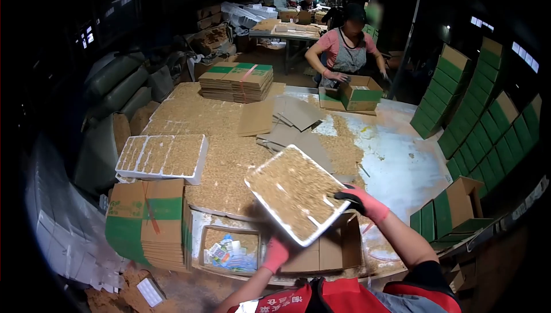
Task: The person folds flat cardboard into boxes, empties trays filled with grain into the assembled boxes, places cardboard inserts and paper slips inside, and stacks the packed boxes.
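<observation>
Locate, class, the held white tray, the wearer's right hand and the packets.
White tray (325, 226): head view, its lower right wall.
Right hand (364, 201): head view, its gloved back.
Packets (232, 254): head view, the pile's middle.

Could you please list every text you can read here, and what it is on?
"淘", probably: red vest; its other characters are too small to read surely.
Packets: print too small to read.
Left carton bundle: print too blurred to read.
Rear carton stack: print too blurred to read.
</observation>
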Available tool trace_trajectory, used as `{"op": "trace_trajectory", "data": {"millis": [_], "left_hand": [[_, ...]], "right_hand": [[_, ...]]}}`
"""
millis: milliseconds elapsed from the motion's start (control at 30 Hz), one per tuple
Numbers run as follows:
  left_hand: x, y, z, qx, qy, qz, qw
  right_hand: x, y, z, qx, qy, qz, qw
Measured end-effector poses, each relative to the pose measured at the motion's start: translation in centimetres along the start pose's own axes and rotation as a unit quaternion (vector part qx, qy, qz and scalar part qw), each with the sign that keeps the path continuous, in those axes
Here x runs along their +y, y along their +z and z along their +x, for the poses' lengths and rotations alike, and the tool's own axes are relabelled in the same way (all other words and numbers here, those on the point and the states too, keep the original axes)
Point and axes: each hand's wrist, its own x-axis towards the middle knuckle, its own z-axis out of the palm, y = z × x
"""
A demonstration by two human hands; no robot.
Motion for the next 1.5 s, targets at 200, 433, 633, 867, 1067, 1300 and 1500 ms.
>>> {"op": "trace_trajectory", "data": {"millis": [200,433,633,867,1067,1300,1500], "left_hand": [[6.4,-2.5,1.7,-0.042,-0.223,-0.381,0.896],[7.1,-0.8,-0.1,-0.123,-0.155,-0.447,0.872],[6.5,-2.5,-1.2,-0.015,-0.101,-0.213,0.972],[0.0,-4.0,-2.6,-0.088,-0.183,-0.136,0.970],[-7.7,-18.1,-4.7,0.015,-0.194,0.545,0.815],[-11.4,-20.2,-4.2,0.056,-0.138,0.374,0.915],[-7.3,-20.7,-5.5,0.098,-0.130,0.428,0.889]], "right_hand": [[-2.9,-10.1,-12.5,-0.070,0.097,-0.131,0.984],[-0.3,-8.7,-5.9,-0.180,0.154,-0.266,0.934],[7.3,-5.0,-4.0,-0.070,-0.255,-0.753,0.603],[13.8,-4.5,-2.3,-0.231,-0.081,-0.734,0.634],[2.8,0.4,6.5,-0.201,-0.045,-0.455,0.866],[10.0,-7.0,25.4,0.428,0.078,-0.483,0.759],[10.4,-11.0,23.0,0.320,-0.069,-0.142,0.934]]}}
